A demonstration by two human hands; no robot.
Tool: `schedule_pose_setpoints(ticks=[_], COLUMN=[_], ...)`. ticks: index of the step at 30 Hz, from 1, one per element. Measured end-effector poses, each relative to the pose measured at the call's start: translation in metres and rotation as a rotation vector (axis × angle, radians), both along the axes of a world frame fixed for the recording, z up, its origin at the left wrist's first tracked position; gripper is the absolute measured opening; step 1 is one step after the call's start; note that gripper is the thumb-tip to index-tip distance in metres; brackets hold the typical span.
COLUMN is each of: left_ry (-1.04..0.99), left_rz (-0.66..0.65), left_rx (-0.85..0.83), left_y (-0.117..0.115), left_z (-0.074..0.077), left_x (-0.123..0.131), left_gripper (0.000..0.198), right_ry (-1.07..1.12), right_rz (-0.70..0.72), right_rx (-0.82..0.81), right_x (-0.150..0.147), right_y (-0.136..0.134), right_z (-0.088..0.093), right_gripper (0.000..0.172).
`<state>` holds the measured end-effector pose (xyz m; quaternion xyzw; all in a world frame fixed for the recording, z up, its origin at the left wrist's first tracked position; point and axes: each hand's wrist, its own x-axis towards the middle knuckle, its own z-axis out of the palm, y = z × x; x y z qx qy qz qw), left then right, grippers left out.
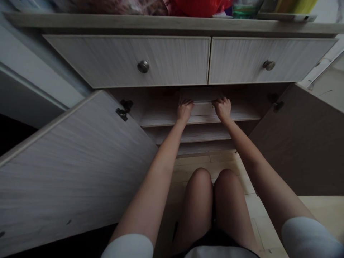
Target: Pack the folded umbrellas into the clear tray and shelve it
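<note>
Inside the cabinet, a pale, flat-topped box (203, 108) rests on the upper shelf (158, 115). My left hand (185, 110) grips its left front corner with the fingers curled over the top edge. At the opposite corner, my right hand (223, 108) holds the box in the same way, thumb side inward. The rear of the box lies in shadow under the drawers, and its contents cannot be seen.
Two cabinet doors stand open, the left door (88, 161) and the right door (303, 139). Above are two drawers with round knobs (143, 66). A red plastic bag (200, 7) and a glass (245, 10) stand on the countertop (113, 22). Lower shelves (205, 133) lie beneath.
</note>
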<state>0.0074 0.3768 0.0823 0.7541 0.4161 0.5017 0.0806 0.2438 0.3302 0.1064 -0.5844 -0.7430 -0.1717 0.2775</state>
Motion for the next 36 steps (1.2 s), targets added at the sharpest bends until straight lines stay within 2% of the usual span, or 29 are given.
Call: schedule_pose_setpoints(ticks=[10,15,20,25,32,36], left_ry=[-0.062,0.093,0.299,0.334,0.362,0.372], left_rz=[0.01,0.086,0.196,0.251,0.241,0.269], left_rx=[-0.025,-0.043,-0.143,-0.202,-0.169,-0.211], left_y=[0.02,0.022,0.012,0.011,0.018,0.023], left_z=[0.0,0.005,0.018,0.026,0.024,0.023], left_x=[0.002,0.003,0.006,0.009,0.007,0.007], left_gripper=[0.017,0.019,0.03,0.031,0.031,0.03], right_ry=[0.001,-0.012,-0.045,-0.06,-0.066,-0.083], right_rz=[0.005,-0.022,-0.051,-0.059,-0.047,-0.077], right_rx=[-0.006,-0.012,-0.05,-0.069,-0.079,-0.094], right_x=[-0.002,-0.004,-0.008,-0.009,-0.01,-0.012], right_y=[0.018,0.022,0.024,0.028,0.033,0.034], right_z=[0.004,0.008,0.013,0.016,0.017,0.019], right_gripper=[0.032,0.031,0.028,0.031,0.031,0.029])
